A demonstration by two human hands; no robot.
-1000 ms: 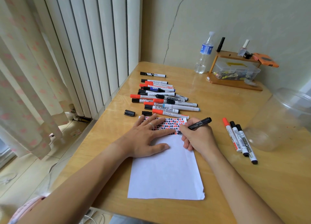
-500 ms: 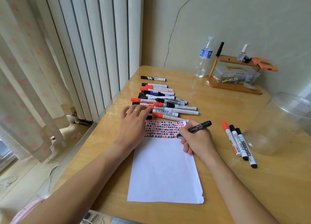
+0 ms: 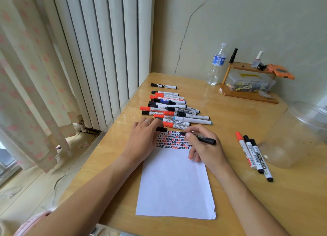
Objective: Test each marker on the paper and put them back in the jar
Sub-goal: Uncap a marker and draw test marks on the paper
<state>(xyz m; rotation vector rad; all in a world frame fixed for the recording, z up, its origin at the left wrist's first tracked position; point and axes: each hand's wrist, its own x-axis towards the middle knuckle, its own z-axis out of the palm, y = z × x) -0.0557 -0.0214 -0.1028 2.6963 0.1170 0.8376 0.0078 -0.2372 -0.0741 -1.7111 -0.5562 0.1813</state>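
A white sheet of paper [image 3: 175, 182] lies on the wooden table, its top strip filled with red and black test marks [image 3: 172, 140]. My right hand [image 3: 205, 147] grips an uncapped black marker [image 3: 203, 139], tip pointing left just above the marks. My left hand [image 3: 143, 138] pinches a black cap [image 3: 162, 129] at the paper's top left corner, a short gap from the marker tip. Behind the paper lies a pile of several markers [image 3: 173, 110]. Three capped markers [image 3: 253, 154] lie to the right, beside a clear jar [image 3: 297, 134] lying on its side.
A water bottle [image 3: 216, 65] and a small wooden shelf [image 3: 247, 94] holding a clear plastic box stand at the back by the wall. A radiator [image 3: 99, 58] and a curtain [image 3: 26, 94] run along the table's left edge.
My left hand slid off the paper up to its top left corner and took hold of a black cap. My right hand lifted the marker and swung its tip towards the cap.
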